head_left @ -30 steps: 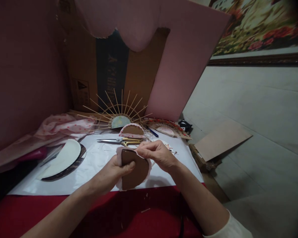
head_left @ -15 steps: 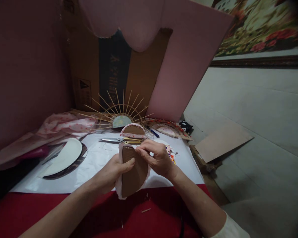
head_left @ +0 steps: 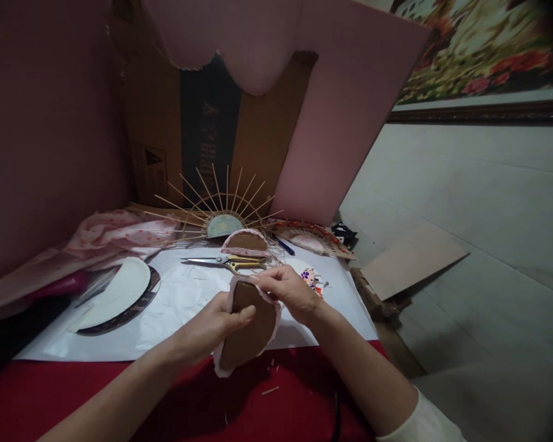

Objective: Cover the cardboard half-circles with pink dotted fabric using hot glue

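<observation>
My left hand [head_left: 233, 316] grips a half-round piece of brown cardboard [head_left: 246, 331] by its straight side, thumb across the face. Pale fabric is folded over the cardboard's rim. At the top corner, my right hand [head_left: 288, 288] pinches the fabric edge between thumb and fingers. Just beyond the hands lie gold-handled scissors [head_left: 230, 263], pointing left. Behind them rests a smaller half-round cardboard piece [head_left: 246, 242] edged in pink fabric.
A fan of thin sticks [head_left: 223, 212] stands at the back, beside a red-trimmed fan [head_left: 308, 239]. Dotted pink cloth [head_left: 115, 236] and a white half-disc [head_left: 124, 294] lie left. Patterned scraps [head_left: 309, 279] are right. A tall pink-and-brown cardboard panel [head_left: 341, 123] rises behind.
The cardboard piece has tilted and shifted slightly, turning with my left hand. My right hand has rotated lower over the top corner, still pinching at the fabric edge.
</observation>
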Demonstrator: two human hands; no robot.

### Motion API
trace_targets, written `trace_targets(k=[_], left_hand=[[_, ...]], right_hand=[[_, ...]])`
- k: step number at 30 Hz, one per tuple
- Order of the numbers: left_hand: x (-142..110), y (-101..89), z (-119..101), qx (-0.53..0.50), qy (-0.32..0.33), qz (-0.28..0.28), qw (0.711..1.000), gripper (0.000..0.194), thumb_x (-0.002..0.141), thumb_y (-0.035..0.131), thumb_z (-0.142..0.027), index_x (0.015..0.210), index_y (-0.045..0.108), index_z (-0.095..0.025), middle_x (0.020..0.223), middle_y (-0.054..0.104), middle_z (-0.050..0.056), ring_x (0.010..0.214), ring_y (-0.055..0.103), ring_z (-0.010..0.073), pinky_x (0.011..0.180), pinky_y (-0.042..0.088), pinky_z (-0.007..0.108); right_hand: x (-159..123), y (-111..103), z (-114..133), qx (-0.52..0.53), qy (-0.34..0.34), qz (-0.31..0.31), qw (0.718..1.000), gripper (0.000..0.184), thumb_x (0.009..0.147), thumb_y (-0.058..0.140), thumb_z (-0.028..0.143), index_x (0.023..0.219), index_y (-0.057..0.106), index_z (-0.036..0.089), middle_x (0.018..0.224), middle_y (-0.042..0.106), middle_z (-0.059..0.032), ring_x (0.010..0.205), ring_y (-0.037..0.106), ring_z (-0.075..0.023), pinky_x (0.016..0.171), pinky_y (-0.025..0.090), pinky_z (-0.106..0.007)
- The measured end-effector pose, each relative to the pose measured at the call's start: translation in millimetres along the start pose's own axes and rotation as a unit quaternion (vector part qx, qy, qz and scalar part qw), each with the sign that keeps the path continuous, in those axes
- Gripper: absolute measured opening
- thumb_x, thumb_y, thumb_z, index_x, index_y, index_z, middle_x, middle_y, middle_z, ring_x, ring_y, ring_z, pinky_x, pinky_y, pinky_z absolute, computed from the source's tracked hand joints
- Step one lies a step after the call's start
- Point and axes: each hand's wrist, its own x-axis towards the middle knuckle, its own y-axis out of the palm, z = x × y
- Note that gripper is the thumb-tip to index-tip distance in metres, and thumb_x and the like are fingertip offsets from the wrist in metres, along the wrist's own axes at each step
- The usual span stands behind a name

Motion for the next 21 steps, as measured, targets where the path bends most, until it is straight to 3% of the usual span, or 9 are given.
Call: trace_targets(k=[8,10,13,16,21], left_hand=[[-1,0.3,-5,0.025,0.002,0.014,1.000,0.029,0.077,0.067,-0.040,0.093,0.071,-0.017,0.087,0.070,0.006,0.079,0.060,0.0209,0.071,0.043,0.029],[-2,-0.3,-5,0.026,-0.002,0.005,1.000,0.026,0.076,0.068,-0.039,0.089,0.071,-0.016,0.085,0.070,0.005,0.078,0.060,0.0206,0.071,0.044,0.029],[-1,-1.0,-4,0.016,-0.007,-0.012,1.000,0.025,0.074,0.070,-0.039,0.080,0.068,-0.014,0.075,0.067,0.004,0.071,0.059,0.0191,0.066,0.043,0.028],[-1,-0.8,-4,-0.005,-0.010,-0.025,1.000,0.028,0.071,0.073,-0.039,0.079,0.067,-0.013,0.071,0.067,0.004,0.066,0.058,0.0181,0.062,0.042,0.027],[1,0.5,-2,-0.038,-0.024,0.002,0.999,0.030,0.072,0.073,-0.039,0.084,0.068,-0.012,0.074,0.070,0.007,0.069,0.063,0.0211,0.064,0.045,0.029]], right_hand=[[-2,-3,1,0.020,0.016,0.031,0.999,0.050,0.080,0.064,0.047,0.045,0.045,0.017,0.045,0.038,0.0059,0.047,0.031,-0.0083,0.048,0.024,-0.025],[-3,-2,5,-0.016,-0.019,0.028,0.999,0.051,0.082,0.062,0.046,0.044,0.044,0.018,0.045,0.038,0.0057,0.047,0.032,-0.0087,0.049,0.024,-0.026],[-4,2,7,-0.092,-0.092,-0.025,0.991,0.049,0.084,0.060,0.044,0.045,0.045,0.018,0.049,0.040,0.0041,0.050,0.036,-0.0101,0.051,0.027,-0.026],[-4,5,4,-0.177,-0.180,-0.082,0.964,0.042,0.087,0.058,0.040,0.051,0.055,0.018,0.055,0.046,0.0018,0.055,0.041,-0.0116,0.054,0.031,-0.027],[-6,7,-3,-0.306,-0.266,-0.093,0.909,0.034,0.093,0.047,0.032,0.070,0.067,0.018,0.067,0.054,-0.0036,0.064,0.049,-0.0153,0.063,0.037,-0.028]])
